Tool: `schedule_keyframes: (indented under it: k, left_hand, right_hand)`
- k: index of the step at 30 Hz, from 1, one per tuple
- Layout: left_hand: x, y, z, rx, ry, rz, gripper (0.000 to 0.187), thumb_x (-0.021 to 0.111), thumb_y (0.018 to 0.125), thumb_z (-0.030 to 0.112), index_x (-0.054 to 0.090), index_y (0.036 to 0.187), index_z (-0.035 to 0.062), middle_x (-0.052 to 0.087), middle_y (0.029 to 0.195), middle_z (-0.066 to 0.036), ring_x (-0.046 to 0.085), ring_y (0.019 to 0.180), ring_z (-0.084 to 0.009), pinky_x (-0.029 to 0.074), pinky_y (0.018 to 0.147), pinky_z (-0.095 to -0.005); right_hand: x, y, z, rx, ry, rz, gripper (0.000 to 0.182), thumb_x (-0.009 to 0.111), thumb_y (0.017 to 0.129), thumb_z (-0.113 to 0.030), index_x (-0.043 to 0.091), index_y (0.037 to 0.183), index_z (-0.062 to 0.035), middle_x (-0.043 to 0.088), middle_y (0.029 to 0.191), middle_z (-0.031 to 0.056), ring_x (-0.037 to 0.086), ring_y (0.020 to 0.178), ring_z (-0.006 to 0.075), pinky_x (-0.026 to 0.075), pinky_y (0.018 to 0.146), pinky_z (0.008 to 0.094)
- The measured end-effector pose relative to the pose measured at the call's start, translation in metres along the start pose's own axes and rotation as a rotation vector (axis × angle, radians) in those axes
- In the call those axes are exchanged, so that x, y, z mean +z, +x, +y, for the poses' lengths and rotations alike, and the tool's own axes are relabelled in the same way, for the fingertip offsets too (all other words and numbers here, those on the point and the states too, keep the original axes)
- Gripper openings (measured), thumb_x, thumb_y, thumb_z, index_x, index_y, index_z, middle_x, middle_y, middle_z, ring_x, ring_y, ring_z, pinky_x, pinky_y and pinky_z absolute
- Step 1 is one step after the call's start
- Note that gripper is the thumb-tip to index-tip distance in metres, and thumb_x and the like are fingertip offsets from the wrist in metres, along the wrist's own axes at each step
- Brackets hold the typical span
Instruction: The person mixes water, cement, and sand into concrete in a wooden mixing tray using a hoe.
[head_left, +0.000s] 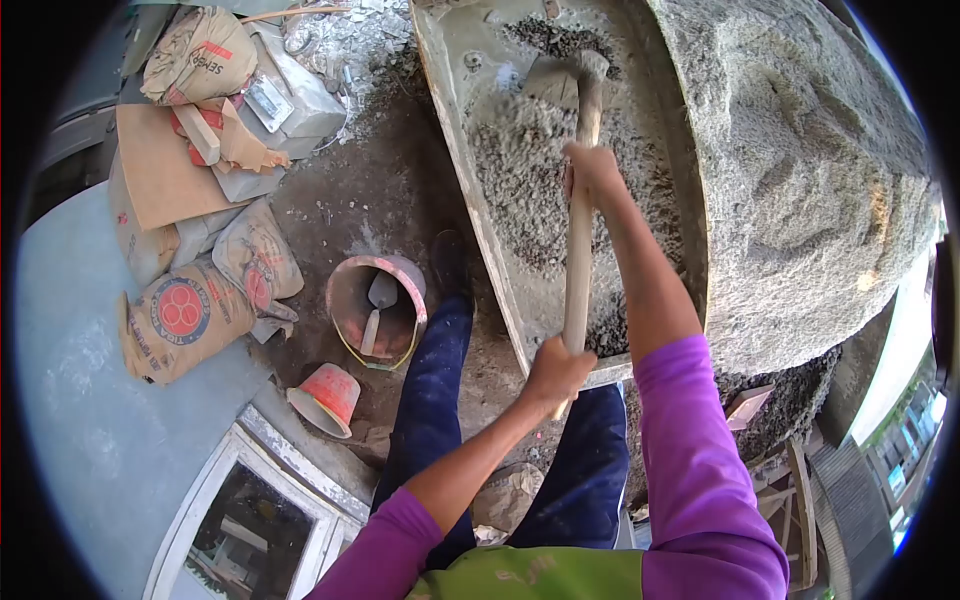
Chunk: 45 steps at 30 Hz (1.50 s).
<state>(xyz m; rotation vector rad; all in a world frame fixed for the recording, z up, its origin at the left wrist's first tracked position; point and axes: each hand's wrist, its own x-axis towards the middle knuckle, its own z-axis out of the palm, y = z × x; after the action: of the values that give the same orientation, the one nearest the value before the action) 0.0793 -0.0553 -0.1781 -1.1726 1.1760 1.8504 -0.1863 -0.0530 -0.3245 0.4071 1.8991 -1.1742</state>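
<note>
Both of my hands grip a wooden-handled hoe point(579, 250). My left hand point(556, 376) is wrapped round the lower end of the handle, close to my body. Farther up, my right hand point(594, 172) closes round the handle below the head. The hoe's blade point(550, 82) is slightly blurred and rests at the wet grey mix of mortar and gravel point(520, 180). That mix lies in a long mixing trough point(466, 190) with raised side boards. Watery cement pools at the trough's far end.
A large sand pile point(800, 180) rises along the trough's right side. To the left stand a bucket point(343, 290) with a trowel point(376, 310) inside and a small red bucket point(330, 398). Cement bags point(190, 315), cardboard point(165, 165) and blocks point(295, 85) lie beyond.
</note>
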Motion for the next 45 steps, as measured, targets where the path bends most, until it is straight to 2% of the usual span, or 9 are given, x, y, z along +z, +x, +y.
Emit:
schedule_keyframes:
  k: [2, 5, 10, 17, 18, 23, 32, 39, 45]
  left_hand:
    - [0.018, -0.038, -0.029, -0.016, 0.057, 0.032, 0.017, 0.062, 0.079, 0.012, 0.059, 0.074, -0.0029, 0.061, 0.060, -0.011, 0.061, 0.050, -0.0176, 0.048, 0.047, -0.0387]
    - [0.032, -0.081, -0.064, 0.012, 0.274, 0.028, 0.029, 0.064, 0.079, 0.017, 0.064, 0.098, -0.0060, 0.067, 0.073, -0.023, 0.071, 0.071, -0.0324, 0.053, 0.065, -0.0454]
    - [0.025, -0.072, -0.049, 0.212, 0.328, -0.012, 0.024, 0.067, 0.081, 0.016, 0.062, 0.091, -0.0056, 0.065, 0.069, -0.021, 0.068, 0.066, -0.0329, 0.052, 0.064, -0.0459]
    - [-0.040, 0.069, 0.109, 0.322, 0.371, -0.022, 0.030, 0.068, 0.083, 0.015, 0.064, 0.102, -0.0083, 0.065, 0.070, -0.009, 0.061, 0.053, -0.0169, 0.055, 0.052, -0.0353]
    - [-0.054, 0.080, 0.118, 0.278, 0.400, 0.005, 0.030, 0.067, 0.081, 0.015, 0.065, 0.101, -0.0075, 0.069, 0.073, -0.016, 0.068, 0.061, -0.0240, 0.056, 0.058, -0.0396]
    - [-0.088, 0.057, 0.047, 0.081, 0.532, 0.186, 0.032, 0.064, 0.078, 0.016, 0.069, 0.102, -0.0031, 0.072, 0.086, -0.026, 0.075, 0.086, -0.0384, 0.056, 0.076, -0.0457]
    - [-0.014, -0.043, -0.049, 0.162, 0.395, 0.002, 0.031, 0.068, 0.084, 0.020, 0.067, 0.102, -0.0046, 0.069, 0.079, -0.028, 0.071, 0.075, -0.0444, 0.058, 0.071, -0.0485]
    - [-0.034, 0.090, 0.103, 0.331, 0.351, -0.098, 0.021, 0.064, 0.085, 0.012, 0.061, 0.092, -0.0073, 0.057, 0.060, -0.006, 0.060, 0.051, -0.0172, 0.050, 0.046, -0.0343]
    - [-0.066, 0.103, 0.073, 0.158, 0.165, -0.038, 0.020, 0.064, 0.084, 0.011, 0.059, 0.093, -0.0056, 0.057, 0.061, -0.003, 0.055, 0.047, -0.0117, 0.046, 0.040, -0.0311]
  right_hand:
    - [-0.005, -0.035, 0.030, 0.077, 0.078, -0.007, 0.037, 0.065, 0.090, -0.026, 0.059, 0.065, 0.0012, 0.059, 0.056, 0.0115, 0.059, 0.043, 0.0241, 0.050, 0.044, 0.0408]
    - [-0.019, -0.094, 0.061, 0.172, 0.215, 0.062, 0.030, 0.065, 0.087, -0.018, 0.057, 0.067, 0.0028, 0.056, 0.054, 0.0103, 0.057, 0.041, 0.0226, 0.049, 0.041, 0.0394]
    - [-0.051, -0.143, -0.025, 0.075, 0.187, 0.215, 0.022, 0.067, 0.090, -0.021, 0.055, 0.081, -0.0044, 0.053, 0.061, 0.0030, 0.054, 0.048, 0.0151, 0.050, 0.044, 0.0338]
    - [-0.059, 0.053, -0.126, -0.223, 0.395, 0.259, 0.021, 0.064, 0.088, -0.012, 0.055, 0.074, 0.0001, 0.057, 0.059, 0.0090, 0.059, 0.047, 0.0215, 0.052, 0.044, 0.0401]
    - [-0.044, 0.078, -0.117, -0.165, 0.405, 0.222, 0.021, 0.065, 0.089, -0.013, 0.055, 0.079, 0.0019, 0.058, 0.063, 0.0104, 0.058, 0.047, 0.0223, 0.052, 0.043, 0.0406]
    - [0.037, 0.066, -0.027, 0.037, 0.559, 0.114, 0.025, 0.065, 0.093, -0.017, 0.052, 0.084, 0.0021, 0.053, 0.064, 0.0102, 0.056, 0.047, 0.0227, 0.051, 0.043, 0.0395]
    - [-0.023, -0.096, -0.007, 0.087, 0.325, 0.157, 0.020, 0.063, 0.093, -0.017, 0.054, 0.086, -0.0005, 0.055, 0.063, 0.0066, 0.055, 0.044, 0.0177, 0.051, 0.042, 0.0344]
    - [-0.068, 0.025, -0.139, -0.246, 0.306, 0.220, 0.025, 0.066, 0.090, -0.017, 0.054, 0.084, 0.0041, 0.055, 0.061, 0.0076, 0.055, 0.046, 0.0180, 0.050, 0.046, 0.0380]
    - [0.010, 0.105, -0.074, -0.075, 0.278, 0.185, 0.031, 0.066, 0.088, -0.019, 0.057, 0.073, 0.0066, 0.059, 0.061, 0.0123, 0.060, 0.047, 0.0235, 0.050, 0.042, 0.0417]
